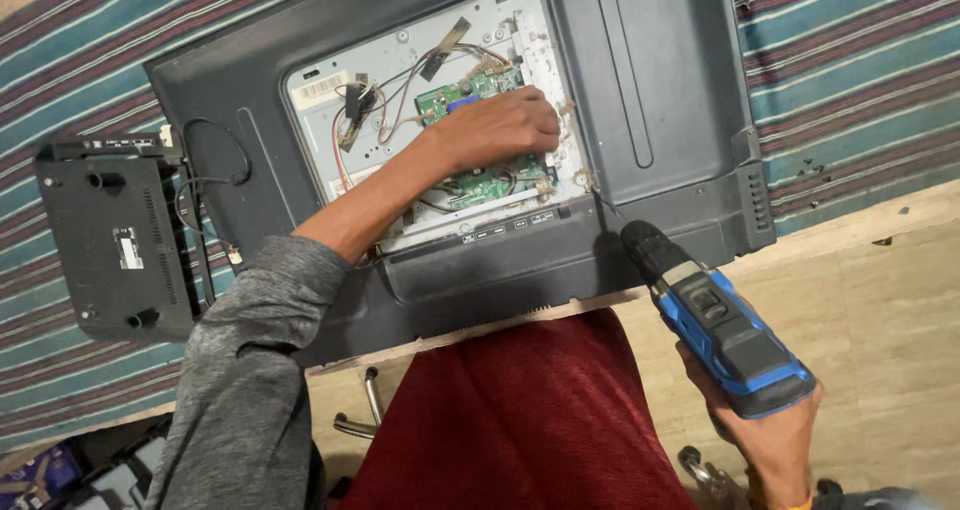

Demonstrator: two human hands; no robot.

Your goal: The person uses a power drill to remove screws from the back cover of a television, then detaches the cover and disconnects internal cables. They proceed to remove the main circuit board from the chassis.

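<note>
Left hand (505,125) lies flat, fingers curled, on the green board (478,90) inside the TV back (650,90). Right hand (765,425) grips the drill (715,320); bit points far-left at a screw spot at the opening's near-right corner, just right of the left hand.

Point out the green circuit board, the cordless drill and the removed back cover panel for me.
green circuit board (470,88): head view, on its upper part above the left hand.
cordless drill (720,325): head view, on its blue body.
removed back cover panel (110,240): head view, on its flat middle.
</note>
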